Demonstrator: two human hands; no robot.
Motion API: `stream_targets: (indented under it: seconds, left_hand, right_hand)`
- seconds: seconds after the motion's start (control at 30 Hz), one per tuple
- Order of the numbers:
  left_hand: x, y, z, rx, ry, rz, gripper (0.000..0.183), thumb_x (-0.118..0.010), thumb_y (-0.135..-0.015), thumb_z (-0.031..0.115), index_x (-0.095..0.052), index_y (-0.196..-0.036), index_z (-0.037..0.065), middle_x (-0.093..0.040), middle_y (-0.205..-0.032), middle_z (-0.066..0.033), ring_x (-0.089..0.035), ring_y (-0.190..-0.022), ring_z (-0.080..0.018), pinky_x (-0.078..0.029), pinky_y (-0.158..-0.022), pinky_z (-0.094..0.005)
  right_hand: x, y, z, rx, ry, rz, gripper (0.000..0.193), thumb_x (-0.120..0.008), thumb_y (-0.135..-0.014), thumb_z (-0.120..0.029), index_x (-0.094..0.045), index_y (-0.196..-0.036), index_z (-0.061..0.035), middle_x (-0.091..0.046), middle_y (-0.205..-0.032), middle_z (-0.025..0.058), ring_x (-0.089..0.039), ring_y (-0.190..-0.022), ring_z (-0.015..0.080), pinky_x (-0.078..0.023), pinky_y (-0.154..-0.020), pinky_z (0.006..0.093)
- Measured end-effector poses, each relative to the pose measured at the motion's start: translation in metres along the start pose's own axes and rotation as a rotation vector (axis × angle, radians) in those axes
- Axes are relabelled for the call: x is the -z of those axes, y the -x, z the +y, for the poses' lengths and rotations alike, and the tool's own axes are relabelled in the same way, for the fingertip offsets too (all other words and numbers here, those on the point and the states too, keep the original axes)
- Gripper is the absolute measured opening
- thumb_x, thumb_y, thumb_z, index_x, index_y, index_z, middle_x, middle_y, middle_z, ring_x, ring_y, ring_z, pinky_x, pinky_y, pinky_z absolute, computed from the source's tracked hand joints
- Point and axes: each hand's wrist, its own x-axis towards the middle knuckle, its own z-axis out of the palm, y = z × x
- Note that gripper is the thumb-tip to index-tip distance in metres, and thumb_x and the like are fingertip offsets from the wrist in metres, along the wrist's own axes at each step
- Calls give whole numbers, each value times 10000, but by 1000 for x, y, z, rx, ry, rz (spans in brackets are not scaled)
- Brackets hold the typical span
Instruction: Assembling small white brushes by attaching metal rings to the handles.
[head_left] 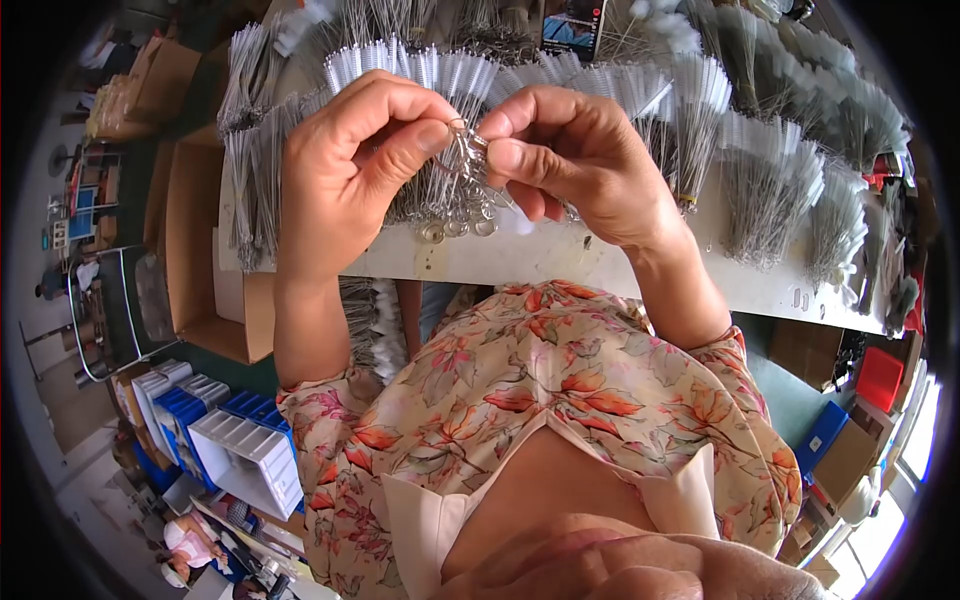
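Observation:
My left hand (345,170) is closed in a pinch, with thumb and forefinger on some thin shiny metal wire loops (464,155). From the other side my right hand (590,165) pinches the same wire loops, its fingers curled under. Both hands are raised over the near part of the table. Behind and below them lie bundles of thin wire brushes (410,68) with white bristle tips pointing away from me. Several of their round wire ends (458,228) show under my hands. Exactly how the held loops join is too small to tell.
More brush bundles (770,190) cover the white table (540,257) to the right and back. A phone (573,28) stands at the far edge. Left are an open cardboard box (200,250) and white and blue plastic bins (245,455); another person (193,545) is at lower left.

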Motion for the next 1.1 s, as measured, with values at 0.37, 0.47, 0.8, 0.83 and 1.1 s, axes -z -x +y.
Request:
stream_targets:
  seconds: [0.37,0.47,0.8,0.83,1.1]
  left_hand:
    - [-11,-2,13,168,-18,-64,133,-551,-884,101,-566,-915,-28,-528,-684,4,-421,-522,-34,-365,-475,-182]
    - [-10,1,8,379,674,-5,120,-536,-890,91,-558,-928,-20,-531,-677,-22,-411,-520,-31,-372,-473,-176]
    - [-13,-8,7,-49,-82,-76,167,-533,-891,108,-598,-916,-44,-623,-820,-75,-581,-735,-126,-462,-658,-210]
    - [-16,-6,5,26,142,-23,167,-531,-890,105,-601,-912,-45,-632,-852,-97,-591,-786,-151,-460,-727,-244]
    - [-45,-15,-7,205,949,176,147,-534,-875,87,-622,-906,-26,-641,-907,-140,-602,-822,-176,-453,-796,-310]
  right_hand:
    - [8,1,5,56,-36,20,122,-627,-840,-147,-624,-861,-27,-598,-708,-3,-520,-541,38,-370,-447,173]
    - [7,3,7,86,-55,-46,117,-627,-840,-143,-626,-867,-28,-604,-712,1,-524,-546,41,-379,-456,177]
    - [13,8,7,98,-115,-33,109,-622,-843,-136,-624,-870,-31,-596,-724,4,-541,-567,58,-396,-482,168]
    - [12,9,8,96,-116,-39,109,-622,-843,-136,-624,-870,-31,-596,-724,4,-541,-567,58,-396,-482,168]
    - [-1,-10,46,508,-28,287,140,-664,-802,-90,-585,-869,3,-610,-753,29,-581,-627,89,-473,-571,202]
